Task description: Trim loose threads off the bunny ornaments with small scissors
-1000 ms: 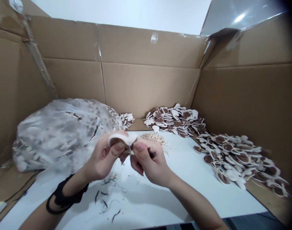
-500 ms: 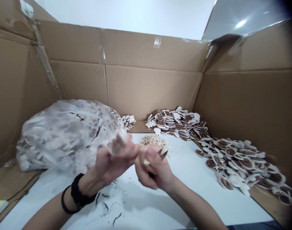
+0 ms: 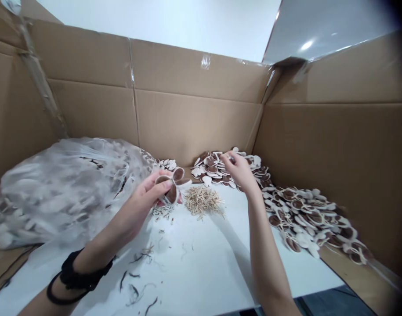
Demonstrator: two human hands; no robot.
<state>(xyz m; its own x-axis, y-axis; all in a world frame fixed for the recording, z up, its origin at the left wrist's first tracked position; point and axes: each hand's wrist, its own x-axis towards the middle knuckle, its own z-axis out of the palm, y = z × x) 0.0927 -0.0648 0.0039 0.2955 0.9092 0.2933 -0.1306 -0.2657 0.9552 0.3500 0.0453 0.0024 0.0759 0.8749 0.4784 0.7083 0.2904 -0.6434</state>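
Note:
My left hand (image 3: 148, 193) is closed on a brown-and-white felt piece (image 3: 172, 193) with rounded, ear-like lobes, held above the white table by the clear bag. The thumb presses on its brown face. My right hand (image 3: 238, 169) reaches over the back pile of similar felt pieces (image 3: 212, 164), its fingers curled together. A small greyish bit shows at its fingers, too small to name. Below and between the hands, a heap of short cream-coloured sticks or cord bits (image 3: 202, 201) lies on the table.
A large clear plastic bag (image 3: 65, 184) full of felt pieces bulges on the left. Another felt pile (image 3: 302, 215) runs along the right side. Dark thread scraps (image 3: 135, 292) litter the white tabletop (image 3: 201, 263). Cardboard walls (image 3: 194, 114) enclose the back and sides.
My hands were together in front of me, with dark pointed tips showing at the right one. They have parted; my right hand has moved to the back pile. The view has turned slightly right.

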